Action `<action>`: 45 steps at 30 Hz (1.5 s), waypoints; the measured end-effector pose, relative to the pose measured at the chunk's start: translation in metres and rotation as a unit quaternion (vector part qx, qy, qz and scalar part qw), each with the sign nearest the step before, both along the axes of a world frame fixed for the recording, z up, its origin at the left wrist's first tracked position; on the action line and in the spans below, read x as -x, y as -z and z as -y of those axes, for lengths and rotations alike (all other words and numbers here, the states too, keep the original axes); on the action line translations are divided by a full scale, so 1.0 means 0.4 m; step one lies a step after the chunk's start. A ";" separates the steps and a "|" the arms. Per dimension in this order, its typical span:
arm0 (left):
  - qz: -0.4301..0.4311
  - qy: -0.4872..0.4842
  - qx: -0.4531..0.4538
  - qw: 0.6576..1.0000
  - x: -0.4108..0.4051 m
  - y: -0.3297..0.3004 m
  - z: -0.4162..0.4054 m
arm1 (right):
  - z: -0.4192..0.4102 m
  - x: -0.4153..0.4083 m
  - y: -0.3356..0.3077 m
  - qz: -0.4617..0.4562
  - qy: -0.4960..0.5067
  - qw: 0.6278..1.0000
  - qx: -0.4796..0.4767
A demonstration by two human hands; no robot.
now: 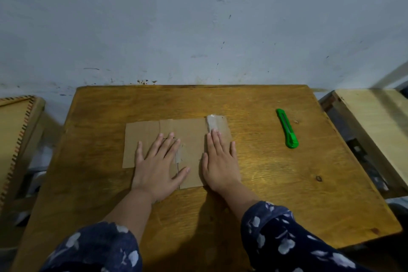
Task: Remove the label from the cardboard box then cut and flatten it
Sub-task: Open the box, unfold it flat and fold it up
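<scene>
The brown cardboard box (pixel 189 139) lies flat and spread out on the wooden table (pixel 276 183). My left hand (pixel 157 164) rests palm down on its left half with fingers spread. Palm down on the right part lies my right hand (pixel 220 161), its fingertips touching a strip of whitish tape (pixel 212 122) at the cardboard's far right edge. Another bit of tape (pixel 179 154) shows between my hands. A green utility knife (pixel 287 128) lies on the table to the right, apart from both hands.
A pale blue wall (pixel 198 28) stands right behind the table's far edge. A woven-edged wooden piece (pixel 15 134) sits to the left and a light wooden bench or table (pixel 375 121) to the right, each across a gap.
</scene>
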State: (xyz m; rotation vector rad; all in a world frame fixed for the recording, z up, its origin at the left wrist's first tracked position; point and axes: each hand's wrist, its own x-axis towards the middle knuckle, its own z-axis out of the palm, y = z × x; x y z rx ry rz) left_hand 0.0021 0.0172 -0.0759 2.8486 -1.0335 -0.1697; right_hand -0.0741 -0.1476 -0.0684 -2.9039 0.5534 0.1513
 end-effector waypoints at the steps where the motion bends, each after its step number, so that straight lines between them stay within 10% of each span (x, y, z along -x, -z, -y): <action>1: -0.001 -0.001 0.003 1.000 -0.001 0.001 0.000 | 0.002 -0.001 -0.001 -0.006 -0.004 1.000 0.003; 23: -0.008 -0.079 0.100 0.992 -0.019 -0.036 -0.062 | 0.014 -0.001 -0.027 -0.021 -0.014 0.999 -0.029; 45: -0.170 -0.271 0.437 0.841 0.019 -0.051 -0.086 | 0.044 0.019 -0.062 0.162 0.111 0.953 -0.229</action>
